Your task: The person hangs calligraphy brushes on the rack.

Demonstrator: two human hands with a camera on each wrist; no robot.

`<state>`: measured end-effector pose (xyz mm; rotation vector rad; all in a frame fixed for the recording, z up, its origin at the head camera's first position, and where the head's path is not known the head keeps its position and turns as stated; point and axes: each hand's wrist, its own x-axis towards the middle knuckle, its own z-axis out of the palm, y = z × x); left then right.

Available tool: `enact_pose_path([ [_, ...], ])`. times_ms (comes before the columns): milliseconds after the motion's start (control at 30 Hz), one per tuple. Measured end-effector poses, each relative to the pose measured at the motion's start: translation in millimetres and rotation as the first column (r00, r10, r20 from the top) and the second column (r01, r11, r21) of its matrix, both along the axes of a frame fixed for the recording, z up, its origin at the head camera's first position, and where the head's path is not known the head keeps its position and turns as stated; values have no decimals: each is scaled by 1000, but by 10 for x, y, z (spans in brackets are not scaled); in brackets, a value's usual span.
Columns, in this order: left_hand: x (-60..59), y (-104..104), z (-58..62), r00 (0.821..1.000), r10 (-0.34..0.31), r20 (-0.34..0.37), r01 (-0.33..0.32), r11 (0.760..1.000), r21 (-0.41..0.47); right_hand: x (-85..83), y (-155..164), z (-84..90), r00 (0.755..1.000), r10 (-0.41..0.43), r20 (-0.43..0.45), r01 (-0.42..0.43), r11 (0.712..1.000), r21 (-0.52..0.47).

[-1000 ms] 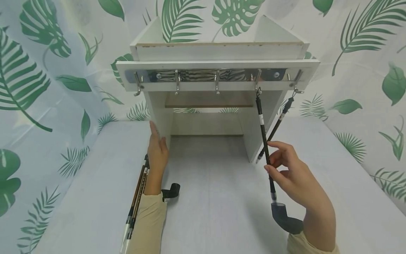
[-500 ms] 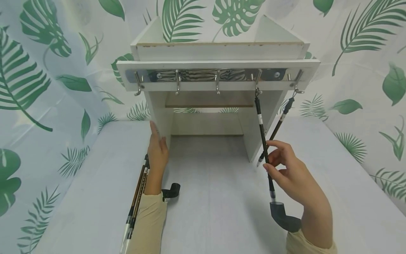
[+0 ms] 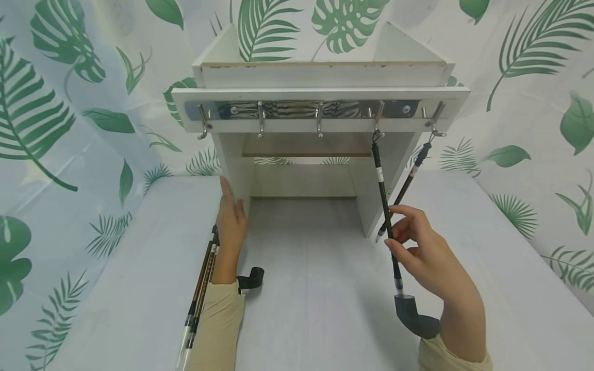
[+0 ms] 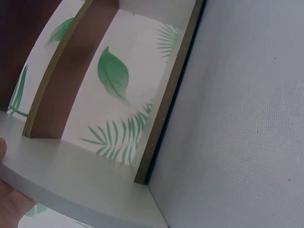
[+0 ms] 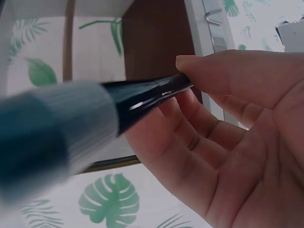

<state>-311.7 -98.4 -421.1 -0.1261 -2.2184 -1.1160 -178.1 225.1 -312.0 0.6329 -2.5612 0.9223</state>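
My right hand [image 3: 419, 247] pinches a calligraphy brush [image 3: 383, 190] between thumb and fingers, low on its dark handle. The brush's top cord is at the fourth hook [image 3: 378, 118], and its lower end points down toward me. In the right wrist view the brush [image 5: 147, 97] is large and blurred near the camera. A second calligraphy brush [image 3: 413, 170] hangs slanted from the rightmost hook [image 3: 435, 121], passing behind the first. My left hand [image 3: 230, 221] grips the white shelf's left side panel [image 4: 85, 185], thumb inside and fingers outside.
Several more brushes [image 3: 201, 288] lie on the white-covered table [image 3: 306, 309] beside the left forearm. A white shelf unit [image 3: 320, 77] carries the hook rail [image 3: 297, 110] across its front. Leaf-patterned cloth [image 3: 533, 129] stands behind and on both sides.
The right hand and the lower part of its brush have shifted slightly left. The brush behind has swung slightly, and the left hand stays on the panel.
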Motion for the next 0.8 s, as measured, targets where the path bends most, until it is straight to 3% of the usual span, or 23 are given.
enact_pose_path([
  [533, -2, 3, -6, 1000, -8, -17, 8, 1000, -7, -9, -8, -3, 1000, 7, 27, -7, 1000, 0],
  [800, -9, -5, -21, 1000, -6, -27, 5, 1000, -19, -101, -21, -71, 999, 3, 46, -3, 1000, -5],
])
